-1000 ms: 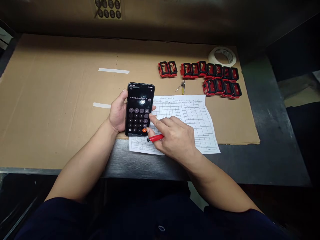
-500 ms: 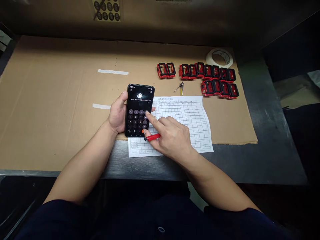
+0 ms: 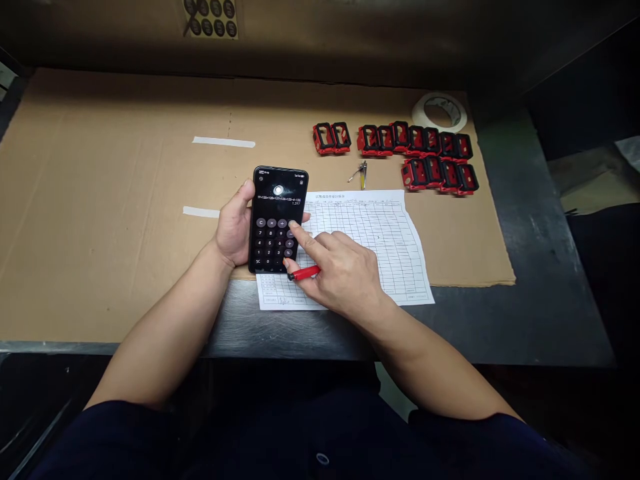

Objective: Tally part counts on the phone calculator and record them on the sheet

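Observation:
My left hand (image 3: 235, 227) is closed round a black smartphone (image 3: 273, 243), held tilted up with a calculator showing on its screen. The index finger of my right hand (image 3: 345, 270) is at the upper right key of the calculator's keypad. Tucked in the same hand is a red pen (image 3: 306, 273) with a black end, pointing left. A printed paper form (image 3: 400, 267) with a grid and handwriting lies beneath the phone and my right hand, partly hidden by them.
Several red-and-black plastic frames (image 3: 417, 140) stand in rows at the back right, near a roll of tape (image 3: 453, 110). Nail clippers (image 3: 363, 176) lie above the form. Cardboard (image 3: 125, 200) covers much of the metal table (image 3: 540, 307). Two white tape strips (image 3: 223, 142) mark the cardboard.
The digits on the calculator's display have changed. The form's lower right corner has shifted slightly to the right. Both hands keep nearly the same place, with phone and pen still held.

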Tool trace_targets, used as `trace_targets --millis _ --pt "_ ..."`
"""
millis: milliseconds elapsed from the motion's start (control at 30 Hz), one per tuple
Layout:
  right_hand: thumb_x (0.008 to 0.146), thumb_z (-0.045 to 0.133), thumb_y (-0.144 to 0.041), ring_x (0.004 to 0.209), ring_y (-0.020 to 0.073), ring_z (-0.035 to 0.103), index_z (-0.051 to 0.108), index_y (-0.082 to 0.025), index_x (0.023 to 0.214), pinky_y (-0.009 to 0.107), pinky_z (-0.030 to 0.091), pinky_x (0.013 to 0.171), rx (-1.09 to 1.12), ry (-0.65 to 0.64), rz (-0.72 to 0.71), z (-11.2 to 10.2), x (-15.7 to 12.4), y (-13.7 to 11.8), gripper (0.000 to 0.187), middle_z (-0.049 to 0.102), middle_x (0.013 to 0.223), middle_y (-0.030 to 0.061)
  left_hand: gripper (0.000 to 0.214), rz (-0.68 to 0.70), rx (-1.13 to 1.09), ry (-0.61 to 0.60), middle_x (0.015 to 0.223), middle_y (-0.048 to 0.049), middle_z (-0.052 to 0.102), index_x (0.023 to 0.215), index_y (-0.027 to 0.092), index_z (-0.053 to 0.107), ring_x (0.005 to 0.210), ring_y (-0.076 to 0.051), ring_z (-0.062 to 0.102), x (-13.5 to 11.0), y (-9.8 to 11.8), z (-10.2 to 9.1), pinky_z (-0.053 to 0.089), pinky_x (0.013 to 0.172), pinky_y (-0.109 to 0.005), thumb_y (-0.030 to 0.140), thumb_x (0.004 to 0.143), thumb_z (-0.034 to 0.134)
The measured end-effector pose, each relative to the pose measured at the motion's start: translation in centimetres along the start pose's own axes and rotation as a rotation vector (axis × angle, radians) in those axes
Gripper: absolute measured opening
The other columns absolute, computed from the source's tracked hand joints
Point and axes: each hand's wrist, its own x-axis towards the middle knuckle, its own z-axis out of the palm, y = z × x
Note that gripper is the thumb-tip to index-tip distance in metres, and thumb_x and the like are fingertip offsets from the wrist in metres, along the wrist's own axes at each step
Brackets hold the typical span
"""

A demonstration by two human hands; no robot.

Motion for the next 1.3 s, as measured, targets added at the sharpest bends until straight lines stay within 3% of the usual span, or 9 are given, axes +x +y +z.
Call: trace_targets --millis 200,1300 --pt "0.102 0.059 -0.047 0.079 0.0192 0.059 0.069 -0.023 0.144 0.032 0.037 0.065 0.003 -0.018 0.016 0.00 0.02 0.05 0.049 0.073 0.083 0.0026 0.089 -0.008 -0.002 -0.041 0.121 -0.0164 0.079 0.133 0.017 0.072 0.115 -0.036 0.076 -0.01 -0.04 -0.18 0.059 0.103 -0.056 0.086 0.096 0.031" --pt "0.102 0.061 -0.046 0.078 0.0183 0.059 0.072 -0.021 0.141 0.033 0.037 0.065 0.003 0.051 -0.003 0.00 0.00 0.08 0.048 0.074 0.084 0.0018 0.090 0.005 0.003 -0.011 0.120 -0.0169 0.079 0.132 0.015 0.073 0.115 -0.036 0.076 -0.02 -0.06 0.01 0.059 0.103 -0.056 0.085 0.098 0.029"
